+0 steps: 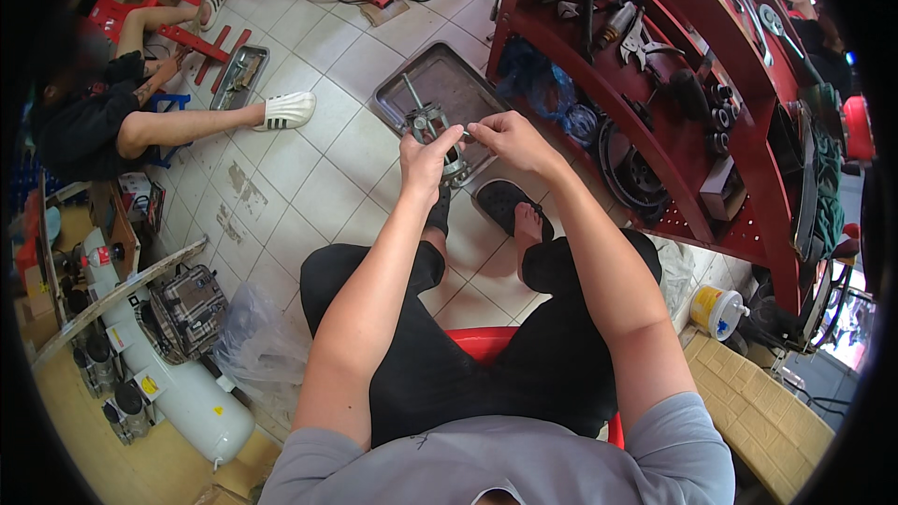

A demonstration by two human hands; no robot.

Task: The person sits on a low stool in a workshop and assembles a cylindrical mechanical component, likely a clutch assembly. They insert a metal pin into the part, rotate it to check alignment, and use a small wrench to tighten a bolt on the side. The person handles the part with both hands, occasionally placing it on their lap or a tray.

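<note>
Over the near side of a dark metal tray (391, 82), my left hand (428, 161) is closed round a grey metal machine part (427, 120). A thin rod sticks up from its far end, and my fingers cover much of its middle. I cannot make out its exact kind. Close on its right, my right hand (513, 139) has thumb and forefinger pinched together near my left thumb. Something small and pale shows at those fingertips, too small to name.
A red tool rack (645, 122) with pliers and wrenches stands at right. Another person (103, 112) sits at left beside a small metal tray (241, 75). A white tank (178, 383) lies at lower left. A white-and-yellow bucket (716, 311) is at right.
</note>
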